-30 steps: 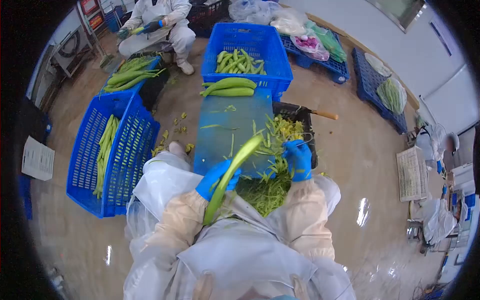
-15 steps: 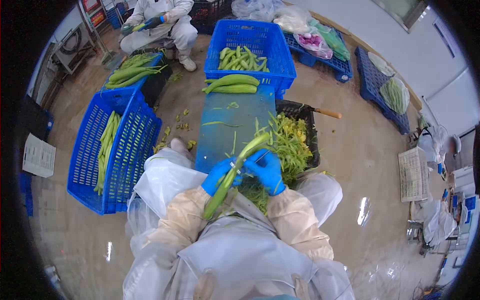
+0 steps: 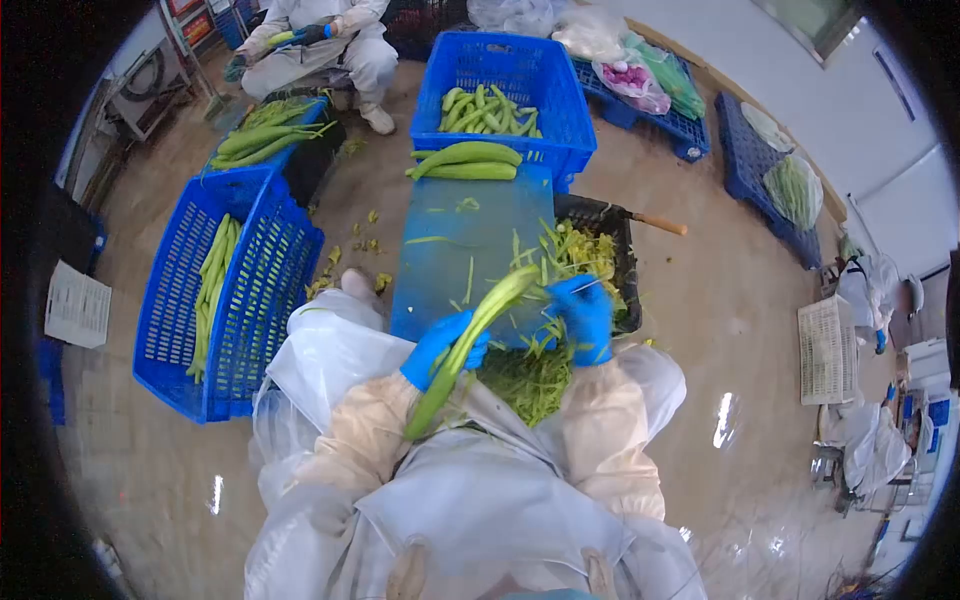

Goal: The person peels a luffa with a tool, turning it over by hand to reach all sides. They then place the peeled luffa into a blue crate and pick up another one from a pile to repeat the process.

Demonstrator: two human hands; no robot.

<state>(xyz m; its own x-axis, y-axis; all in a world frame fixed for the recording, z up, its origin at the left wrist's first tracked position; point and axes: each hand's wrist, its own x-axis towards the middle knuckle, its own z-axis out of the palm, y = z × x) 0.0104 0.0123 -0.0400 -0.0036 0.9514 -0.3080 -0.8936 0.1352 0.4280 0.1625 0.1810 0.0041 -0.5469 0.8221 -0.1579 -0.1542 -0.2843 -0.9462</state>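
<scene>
My left hand [image 3: 440, 350], in a blue glove, is wrapped round a long green luffa gourd [image 3: 490, 302]. The gourd slants up and right; its upper part is paler than its dark green lower end. To its right, my gloved right hand [image 3: 587, 318] is closed on a thin metallic tool that looks like a peeler [image 3: 583, 287], mostly hidden by the fingers and blurred. Beyond my hands lies a blue board [image 3: 435, 270] with scraps of peel on it. Whole luffa gourds [image 3: 468, 160] rest at the board's far end.
Behind the board stands a blue crate [image 3: 580, 130] with pale gourds. A dark crate [image 3: 632, 290] of peelings sits right, a wooden handle [image 3: 660, 224] on its rim. To my left is another blue crate [image 3: 165, 340] holding gourds. A co-worker [image 3: 325, 50] sits at the far left.
My right hand has moved right, away from the gourd, and now hovers over the peelings. The left hand still holds the gourd in nearly the same place.
</scene>
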